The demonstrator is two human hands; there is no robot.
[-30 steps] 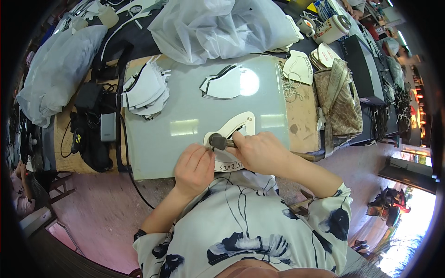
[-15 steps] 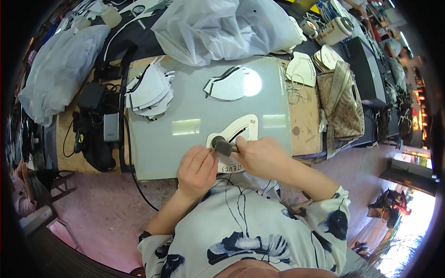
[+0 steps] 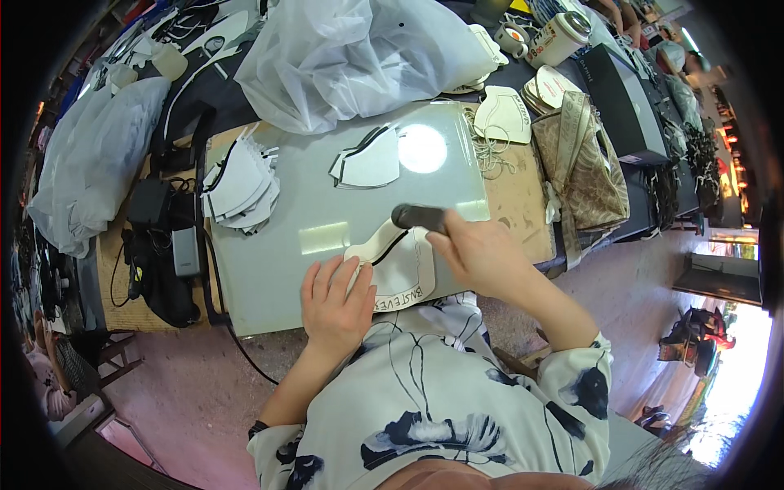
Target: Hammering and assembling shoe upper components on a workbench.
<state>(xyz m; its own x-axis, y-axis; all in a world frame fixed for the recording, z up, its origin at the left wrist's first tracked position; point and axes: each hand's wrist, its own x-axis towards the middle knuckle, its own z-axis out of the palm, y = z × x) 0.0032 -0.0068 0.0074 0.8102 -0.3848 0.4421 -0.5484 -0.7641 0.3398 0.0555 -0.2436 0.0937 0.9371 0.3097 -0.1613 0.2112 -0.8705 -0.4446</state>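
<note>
A cream card template (image 3: 406, 297) with lettering along its near rim lies at the front edge of the grey-green board (image 3: 286, 278). Within its cut-out is a white, black-edged piece (image 3: 398, 273). My left hand (image 3: 336, 302) rests with fingers spread flat over the template's left part, hiding some of it. A dark-headed hammer (image 3: 418, 217) is gripped in my right hand (image 3: 487, 255), its head over the template's far edge. Farther back on the board sit a small stack of white pieces (image 3: 371, 159) and, to the left, a larger fanned stack (image 3: 245, 184).
A large translucent plastic bag (image 3: 343, 61) overhangs the board's far edge. On the right are a cream template with string (image 3: 502, 114), a brown bag (image 3: 580, 171) and a black box (image 3: 625, 106). Black adapters (image 3: 149, 204) and a grey power bank (image 3: 185, 251) lie left.
My right hand has lifted the hammer off the template. My left fingers, earlier bunched beside the hammer head, now lie flat on the template, which has turned slightly. The whole view has shifted.
</note>
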